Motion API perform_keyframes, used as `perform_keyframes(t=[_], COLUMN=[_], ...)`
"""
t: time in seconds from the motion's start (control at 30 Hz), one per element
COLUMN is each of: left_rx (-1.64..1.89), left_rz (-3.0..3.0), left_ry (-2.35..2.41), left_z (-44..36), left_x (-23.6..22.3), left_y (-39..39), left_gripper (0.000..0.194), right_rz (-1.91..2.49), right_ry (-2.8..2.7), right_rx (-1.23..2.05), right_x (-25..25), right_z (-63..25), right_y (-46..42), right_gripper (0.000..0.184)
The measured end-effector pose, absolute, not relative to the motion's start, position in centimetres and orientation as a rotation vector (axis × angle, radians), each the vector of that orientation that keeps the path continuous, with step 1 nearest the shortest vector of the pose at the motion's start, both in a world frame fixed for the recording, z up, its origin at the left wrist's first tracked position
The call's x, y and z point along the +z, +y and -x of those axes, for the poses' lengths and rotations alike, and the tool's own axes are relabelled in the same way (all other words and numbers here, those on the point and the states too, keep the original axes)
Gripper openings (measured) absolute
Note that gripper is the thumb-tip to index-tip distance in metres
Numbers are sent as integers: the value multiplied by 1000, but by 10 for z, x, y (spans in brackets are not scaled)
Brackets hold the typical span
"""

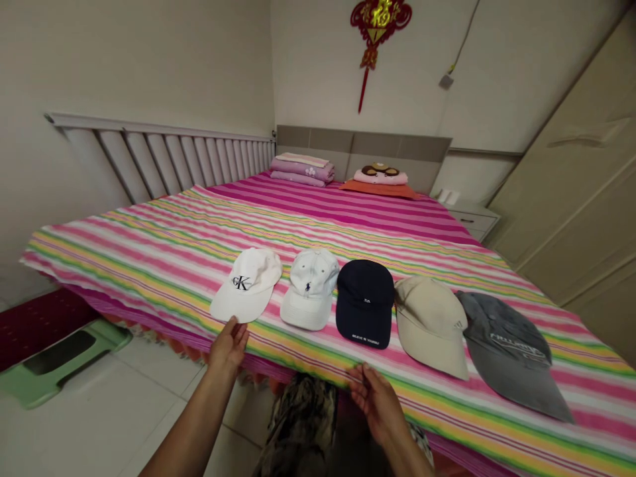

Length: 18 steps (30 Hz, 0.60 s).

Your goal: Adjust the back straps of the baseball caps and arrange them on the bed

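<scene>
From the head camera, five baseball caps lie side by side in a single row along the near edge of a bed, on a bedspread (149,265) striped in pink, yellow, green and white. From left to right they are a white cap with a black CK logo (251,275), a pale cap with a small navy polo logo (311,281), a navy cap (365,298), a beige cap (430,324) and a grey cap (509,351). All five rest on the bedspread with their brims toward the near edge, though the grey one is angled toward the right. None is in a hand, and none is stacked on another, so the row stands whole. Both arms reach forward from the bottom of the view. The left hand (228,344) is open and empty, its fingers raised and spread, with the fingertips just beside the white cap's brim. The right hand (375,404) is half open, its fingers loosely curved, and it holds nothing; it sits at the near edge of the bed below the navy cap, well short of the brim. At the far end of the bed, against the headboard (362,149), lie a stack of folded lilac bedding (301,169) and a pink cushion with a bear face (380,175).
</scene>
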<state>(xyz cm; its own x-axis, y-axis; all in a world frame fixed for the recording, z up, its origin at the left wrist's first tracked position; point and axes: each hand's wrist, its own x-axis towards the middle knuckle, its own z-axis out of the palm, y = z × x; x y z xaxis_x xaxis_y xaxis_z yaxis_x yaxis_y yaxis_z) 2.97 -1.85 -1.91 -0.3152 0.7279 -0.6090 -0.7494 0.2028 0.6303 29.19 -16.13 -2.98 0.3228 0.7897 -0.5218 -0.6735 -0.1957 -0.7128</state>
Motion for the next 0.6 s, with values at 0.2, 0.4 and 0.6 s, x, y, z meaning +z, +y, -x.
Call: perform_keyframes(t=[0.2, 0.4, 0.6], left_rx=[1488, 1486, 1348], left_rz=[42, -16, -194], left_ry=[1073, 883, 711], left_z=[-20, -19, -37], left_x=[-8, 1, -14], left_y=[-5, -26, -96], left_gripper=[17, 20, 38], right_rz=[1175, 1195, 1234], right_ry=[-133, -155, -361], right_rx=[1391, 1440, 1481], right_x=[-44, -61, -50], right_z=[-277, -268, -261], right_y=[-183, -198, -207], right_gripper=[27, 31, 32])
